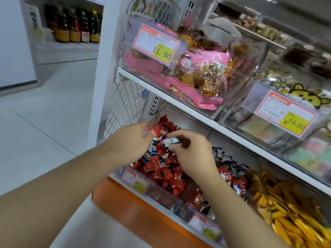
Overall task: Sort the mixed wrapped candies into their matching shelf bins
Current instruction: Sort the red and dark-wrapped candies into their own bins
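A clear bin [161,196] on the low shelf holds a heap of red wrapped candies [170,174] mixed with dark blue ones [154,152]. My left hand [132,140] reaches into the top of the heap, and its fingers hold up the bin's clear flap lid [152,125]. My right hand [193,151] hovers over the same bin and pinches a blue and white wrapped candy [172,141] between thumb and fingertips. The neighbouring bin to the right holds dark and silver wrapped candies [227,161] mixed with red ones.
Yellow wrapped sweets [290,206] fill the bin at the far right. The upper shelf [180,104] carries clear bins of pink packs [197,68] and cartoon packs [302,97] with price tags. A mesh side panel [125,104] bounds the shelf's left. Bottles [75,25] stand on a far shelf.
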